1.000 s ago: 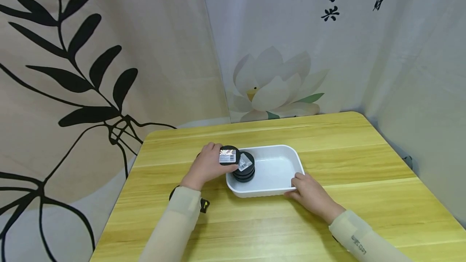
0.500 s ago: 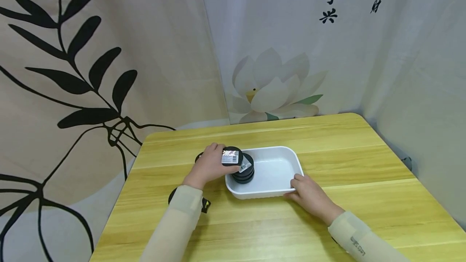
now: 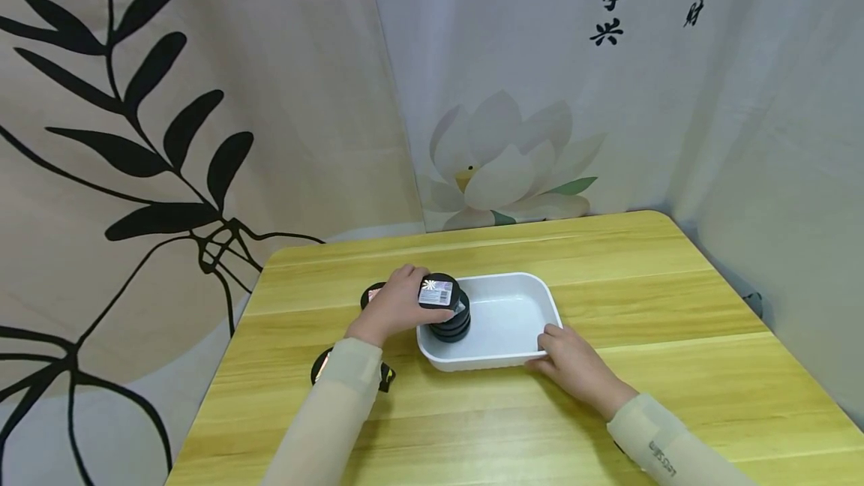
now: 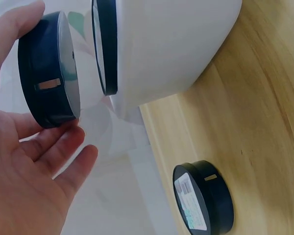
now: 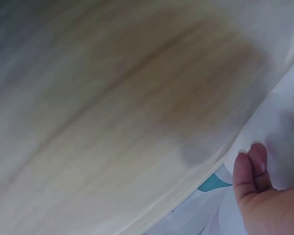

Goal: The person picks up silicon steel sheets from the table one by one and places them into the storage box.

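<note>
My left hand [image 3: 394,307] holds a flat round black container [image 3: 437,292] with a barcode label on its face, pinched between thumb and fingers. In the left wrist view this container [image 4: 49,71] is seen edge-on, tilted. It is above a stack of similar black containers [image 3: 451,330] at the left end of a white tray [image 3: 511,310], partly hiding the stack. Whether it touches the stack, I cannot tell. My right hand [image 3: 582,364] grips the tray's near right corner, thumb outside and fingers over the rim. In the right wrist view the right hand [image 5: 272,205] is partly cut off.
Another labelled black container [image 3: 369,295] sits on the wooden table [image 3: 607,276] left of the tray, partly behind the left hand. Nearer, a black round thing [image 3: 319,366] and a black piece with yellow marks [image 3: 387,378] show from under the left forearm. A printed curtain [image 3: 304,96] hangs behind.
My left hand has moved slightly right with the held container, which now covers more of the stack. More of the container behind that hand shows. The right hand stays on the tray.
</note>
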{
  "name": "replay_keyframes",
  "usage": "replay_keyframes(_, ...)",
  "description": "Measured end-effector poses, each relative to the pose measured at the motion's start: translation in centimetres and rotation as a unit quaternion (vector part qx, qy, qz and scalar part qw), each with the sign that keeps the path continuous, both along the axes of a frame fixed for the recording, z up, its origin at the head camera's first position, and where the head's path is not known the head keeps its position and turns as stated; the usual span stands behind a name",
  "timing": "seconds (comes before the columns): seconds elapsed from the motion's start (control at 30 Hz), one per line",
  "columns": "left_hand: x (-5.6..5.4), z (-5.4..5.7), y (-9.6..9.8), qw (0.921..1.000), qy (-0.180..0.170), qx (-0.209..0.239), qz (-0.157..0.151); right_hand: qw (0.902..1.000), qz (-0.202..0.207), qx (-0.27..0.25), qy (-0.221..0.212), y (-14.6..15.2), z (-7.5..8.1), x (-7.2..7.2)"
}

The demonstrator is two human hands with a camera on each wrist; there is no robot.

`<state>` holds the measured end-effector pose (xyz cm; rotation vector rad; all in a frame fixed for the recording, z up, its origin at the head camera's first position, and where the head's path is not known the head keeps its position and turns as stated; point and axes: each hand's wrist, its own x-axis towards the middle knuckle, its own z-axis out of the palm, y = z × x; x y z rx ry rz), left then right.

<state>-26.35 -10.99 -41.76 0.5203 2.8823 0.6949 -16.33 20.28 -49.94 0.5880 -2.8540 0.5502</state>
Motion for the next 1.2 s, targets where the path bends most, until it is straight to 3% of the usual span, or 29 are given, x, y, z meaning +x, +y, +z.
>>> replay_keyframes(0.47,-0.6,0.4,1.0,0.9988,-0.011,0.012,-0.046,1.0000,0.000,0.000,0.007,0.0,-0.1,0.0)
replay_keyframes(0.73,-1.0,-0.1,1.4,0.9980,-0.009,0.003,-0.062,0.9998,0.008,0.002,0.020,-0.2,-0.2,0.1)
replay_keyframes(1.2,-1.8,0.3,3.1,0.9957,-0.034,-0.005,-0.087,0.9999,-0.007,0.002,-0.008,-0.2,0.3,0.1)
